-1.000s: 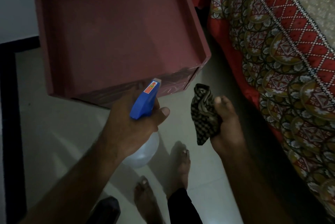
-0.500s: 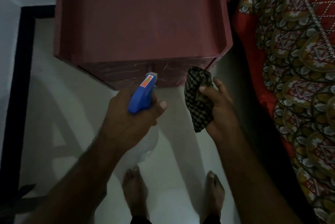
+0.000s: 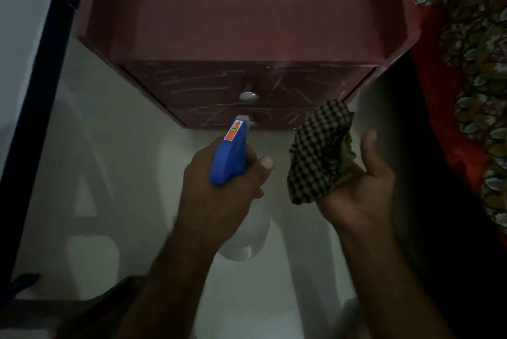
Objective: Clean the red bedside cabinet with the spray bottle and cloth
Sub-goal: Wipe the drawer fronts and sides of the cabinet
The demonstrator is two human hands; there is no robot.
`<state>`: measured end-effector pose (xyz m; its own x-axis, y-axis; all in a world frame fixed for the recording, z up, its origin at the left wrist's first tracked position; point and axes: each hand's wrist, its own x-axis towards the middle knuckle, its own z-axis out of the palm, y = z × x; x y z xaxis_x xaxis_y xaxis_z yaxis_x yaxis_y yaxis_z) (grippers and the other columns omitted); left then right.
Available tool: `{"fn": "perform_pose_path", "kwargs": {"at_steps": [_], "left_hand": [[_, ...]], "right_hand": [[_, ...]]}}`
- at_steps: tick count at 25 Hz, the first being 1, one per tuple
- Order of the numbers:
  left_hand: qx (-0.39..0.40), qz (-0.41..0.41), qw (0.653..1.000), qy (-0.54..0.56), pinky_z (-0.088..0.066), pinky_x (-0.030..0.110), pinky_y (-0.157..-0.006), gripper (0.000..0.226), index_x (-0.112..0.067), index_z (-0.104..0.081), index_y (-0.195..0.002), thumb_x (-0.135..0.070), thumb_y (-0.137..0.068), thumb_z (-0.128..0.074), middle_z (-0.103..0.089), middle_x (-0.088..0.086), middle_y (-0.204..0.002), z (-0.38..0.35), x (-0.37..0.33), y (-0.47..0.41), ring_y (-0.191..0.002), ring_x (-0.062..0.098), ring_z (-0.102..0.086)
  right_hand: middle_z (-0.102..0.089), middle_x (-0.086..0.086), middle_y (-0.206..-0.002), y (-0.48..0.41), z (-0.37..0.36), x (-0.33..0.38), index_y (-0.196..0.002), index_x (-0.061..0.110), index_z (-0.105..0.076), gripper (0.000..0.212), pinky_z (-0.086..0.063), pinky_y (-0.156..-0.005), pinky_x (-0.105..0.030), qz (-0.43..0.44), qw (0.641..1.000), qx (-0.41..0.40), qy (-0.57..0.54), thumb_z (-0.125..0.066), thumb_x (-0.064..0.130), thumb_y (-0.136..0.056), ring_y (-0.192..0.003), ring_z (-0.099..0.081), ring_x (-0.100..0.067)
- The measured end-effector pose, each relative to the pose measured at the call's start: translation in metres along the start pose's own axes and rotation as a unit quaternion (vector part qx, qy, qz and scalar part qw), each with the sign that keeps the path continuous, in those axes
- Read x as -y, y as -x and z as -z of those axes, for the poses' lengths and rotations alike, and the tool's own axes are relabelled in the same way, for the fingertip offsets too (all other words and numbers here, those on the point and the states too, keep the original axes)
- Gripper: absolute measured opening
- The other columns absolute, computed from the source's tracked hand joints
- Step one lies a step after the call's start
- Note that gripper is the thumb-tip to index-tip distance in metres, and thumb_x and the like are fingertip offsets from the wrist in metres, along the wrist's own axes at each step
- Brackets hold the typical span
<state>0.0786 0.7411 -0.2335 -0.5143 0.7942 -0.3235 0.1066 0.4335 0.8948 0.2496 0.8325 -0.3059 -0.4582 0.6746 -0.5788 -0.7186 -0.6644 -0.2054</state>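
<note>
The left hand (image 3: 216, 196) grips the neck of the spray bottle (image 3: 229, 156), its glossy blue plastic head aimed at the scratched drawer fronts (image 3: 208, 83) of the red bedside cabinet (image 3: 247, 9), its cloudy rounded body half hidden under the palm. Just beside it the right hand (image 3: 362, 188) cradles the crumpled checked cloth (image 3: 318, 152), thumb splayed clear, fingers buried beneath the folds so their curl cannot be made out. The cabinet's matte top is cut off above.

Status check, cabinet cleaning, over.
Left hand grips spray bottle, nozzle aimed at red cabinet front. Right hand holds checked cloth. Nothing between nozzle and cabinet.
</note>
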Motion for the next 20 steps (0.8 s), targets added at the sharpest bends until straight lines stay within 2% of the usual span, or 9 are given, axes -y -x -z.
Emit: {"fn": "perform_pose_path", "kwargs": {"at_steps": [2, 4, 6, 9, 12, 16, 18, 20], "left_hand": [[-0.025, -0.001, 1.0, 0.006, -0.047, 0.007, -0.056, 0.018, -0.013, -0.067, -0.082, -0.026, -0.086, -0.079, -0.07, 0.004, -0.066, 0.003, 0.016, -0.006, -0.058, 0.007, -0.069], [-0.055, 0.0, 0.998, 0.018, -0.046, 0.006, -0.053, 0.017, -0.015, -0.067, -0.083, -0.027, -0.086, -0.079, -0.071, 0.003, -0.067, 0.005, 0.032, -0.012, -0.057, 0.006, -0.069], [-0.081, -0.004, 0.996, 0.028, -0.046, 0.006, -0.052, 0.017, -0.016, -0.066, -0.083, -0.028, -0.086, -0.078, -0.072, 0.002, -0.069, 0.005, 0.046, -0.019, -0.058, 0.007, -0.07], [-0.094, -0.01, 0.995, 0.024, -0.047, 0.005, -0.052, 0.016, -0.02, -0.065, -0.081, -0.031, -0.085, -0.077, -0.072, 0.0, -0.073, 0.0, 0.065, -0.03, -0.061, 0.009, -0.072], [-0.099, -0.029, 0.994, 0.032, -0.048, 0.008, -0.05, 0.018, -0.02, -0.066, -0.082, -0.034, -0.081, -0.077, -0.072, 0.002, -0.072, -0.004, 0.083, -0.039, -0.059, 0.009, -0.071], [-0.115, -0.07, 0.989, 0.066, -0.044, 0.012, -0.041, 0.023, -0.025, -0.067, -0.079, -0.045, -0.071, -0.076, -0.071, 0.004, -0.066, -0.006, 0.099, -0.051, -0.04, 0.004, -0.059], [-0.122, -0.091, 0.986, 0.066, -0.045, 0.012, -0.042, 0.027, -0.029, -0.067, -0.081, -0.051, -0.066, -0.072, -0.071, 0.004, -0.065, -0.009, 0.114, -0.061, -0.041, 0.005, -0.06], [-0.131, -0.108, 0.984, 0.059, -0.047, 0.009, -0.047, 0.021, -0.03, -0.067, -0.08, -0.047, -0.069, -0.074, -0.071, 0.004, -0.065, -0.015, 0.134, -0.072, -0.048, 0.007, -0.065]], "right_hand": [[-0.061, -0.013, -0.143, -0.006, 0.009, -0.012, -0.134, 0.013, -0.068, 0.053, -0.051, -0.105, -0.047, 0.004, 0.998, 0.029, 0.055, -0.073, 0.037, -0.087, -0.128, -0.062, -0.031], [-0.068, -0.011, -0.134, -0.016, 0.016, -0.022, -0.126, 0.019, -0.074, 0.047, -0.059, -0.092, -0.042, 0.017, 0.987, 0.03, 0.154, -0.078, 0.024, -0.079, -0.116, -0.069, -0.028], [-0.068, -0.01, -0.134, -0.028, 0.02, -0.027, -0.131, 0.02, -0.069, 0.051, -0.059, -0.094, -0.043, 0.05, 0.966, 0.018, 0.253, -0.074, 0.01, -0.081, -0.119, -0.068, -0.03], [-0.07, -0.008, -0.13, -0.043, 0.025, -0.033, -0.137, 0.016, -0.06, 0.067, -0.058, -0.095, -0.048, 0.135, 0.934, 0.013, 0.332, -0.074, -0.001, -0.074, -0.119, -0.068, -0.031], [-0.071, -0.007, -0.129, -0.055, 0.032, -0.039, -0.137, 0.017, -0.058, 0.069, -0.058, -0.095, -0.047, 0.185, 0.928, 0.039, 0.322, -0.071, -0.002, -0.072, -0.118, -0.069, -0.029], [-0.069, -0.009, -0.134, -0.069, 0.053, -0.055, -0.141, 0.02, -0.059, 0.061, -0.056, -0.096, -0.047, 0.155, 0.948, 0.09, 0.263, -0.064, 0.005, -0.083, -0.122, -0.067, -0.03], [-0.069, -0.009, -0.133, -0.081, 0.063, -0.064, -0.138, 0.021, -0.062, 0.055, -0.058, -0.093, -0.043, 0.135, 0.953, 0.106, 0.248, -0.062, 0.008, -0.086, -0.122, -0.067, -0.03], [-0.07, -0.011, -0.131, -0.091, 0.073, -0.07, -0.133, 0.02, -0.068, 0.048, -0.06, -0.088, -0.04, 0.108, 0.96, 0.121, 0.227, -0.061, 0.009, -0.086, -0.119, -0.069, -0.03]]}}
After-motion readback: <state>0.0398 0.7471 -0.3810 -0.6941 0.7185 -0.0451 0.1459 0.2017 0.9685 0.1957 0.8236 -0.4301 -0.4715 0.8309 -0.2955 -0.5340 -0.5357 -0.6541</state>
